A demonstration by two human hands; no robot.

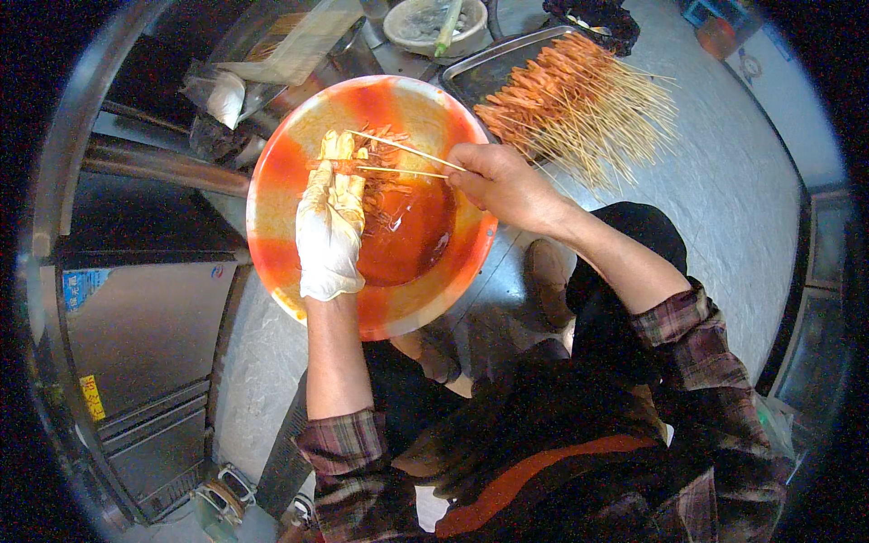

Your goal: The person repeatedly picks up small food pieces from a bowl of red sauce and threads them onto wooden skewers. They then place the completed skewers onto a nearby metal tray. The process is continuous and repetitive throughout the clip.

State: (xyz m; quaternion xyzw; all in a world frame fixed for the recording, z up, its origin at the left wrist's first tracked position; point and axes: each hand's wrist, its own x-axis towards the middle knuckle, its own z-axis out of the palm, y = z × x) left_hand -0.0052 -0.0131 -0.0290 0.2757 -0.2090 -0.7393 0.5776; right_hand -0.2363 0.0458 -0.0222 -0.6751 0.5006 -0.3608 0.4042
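Observation:
My left hand (330, 224), in a white glove stained yellow-orange, is over a large plastic basin (370, 324) streaked orange and white. Its fingers are closed around a strip of reddish food (333, 165). My bare right hand (499, 180) pinches the ends of two thin wooden skewers (411, 151) at the basin's right rim. One skewer runs to the food in the glove; the other passes just above it, and its tip is near the gloved fingertips. Loose strips of the same food (388, 193) lie in red liquid (414, 251) in the basin.
A dark metal tray (468, 66) at the upper right bears a large pile of skewered orange food (563, 81), sticks pointing right. Behind the basin stands a bowl (407, 34) with a green-and-white stalk across it. A steel cabinet (146, 339) is at the left.

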